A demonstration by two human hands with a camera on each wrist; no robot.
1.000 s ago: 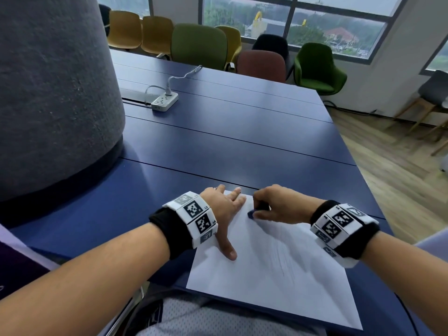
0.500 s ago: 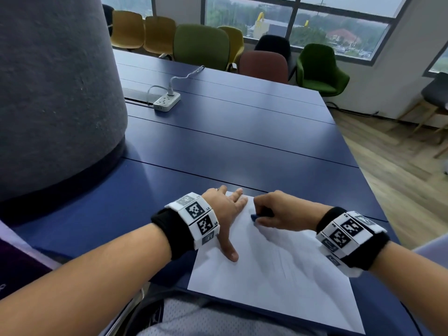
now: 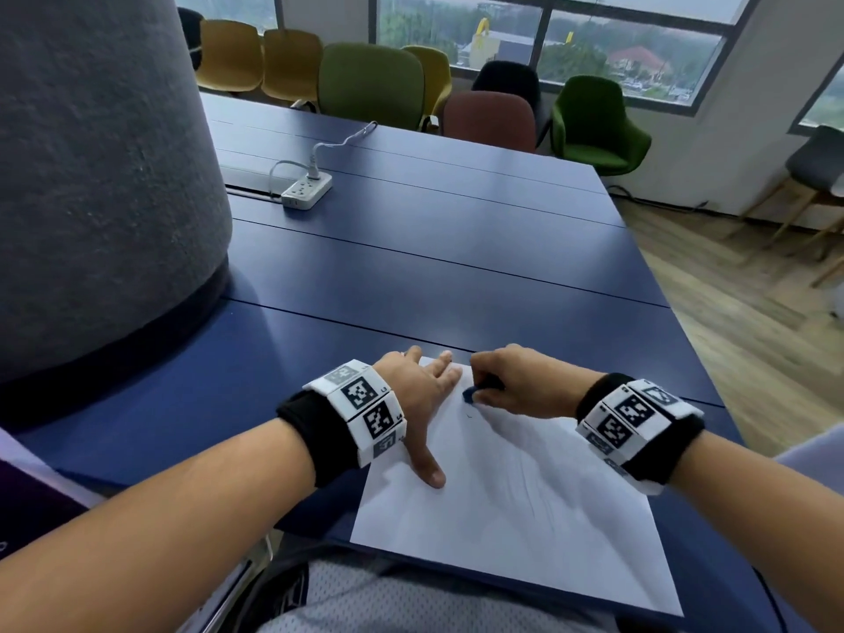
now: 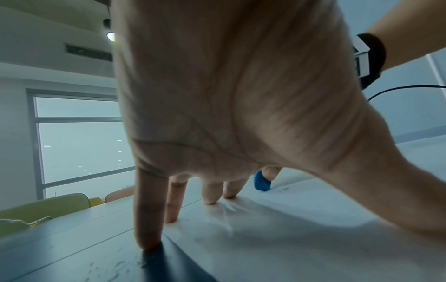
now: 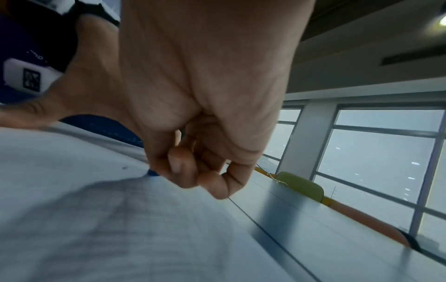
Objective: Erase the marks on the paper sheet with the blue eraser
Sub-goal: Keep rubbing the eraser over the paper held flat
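Note:
A white paper sheet (image 3: 511, 504) lies on the blue table (image 3: 411, 249) at its near edge, with faint grey pencil strokes across its middle and a small dark mark near its far end. My left hand (image 3: 424, 395) lies flat with spread straight fingers (image 4: 149, 219) pressing the sheet's far left corner. My right hand (image 3: 507, 381) pinches the blue eraser (image 3: 469, 395) and presses it on the paper near the far edge, just right of the left fingers. The left wrist view shows the eraser (image 4: 262, 183) standing on the sheet. In the right wrist view only a blue sliver (image 5: 152, 173) shows under curled fingers.
A large grey felt-covered column (image 3: 91, 175) stands at the left on the table. A white power strip (image 3: 306, 189) with its cable lies far back. Several coloured chairs (image 3: 370, 84) line the far edge. The table's right edge drops to a wooden floor (image 3: 749, 340).
The right hand with the eraser shifted slightly back and forth at the sheet's far edge. The left hand has stayed in place on the paper.

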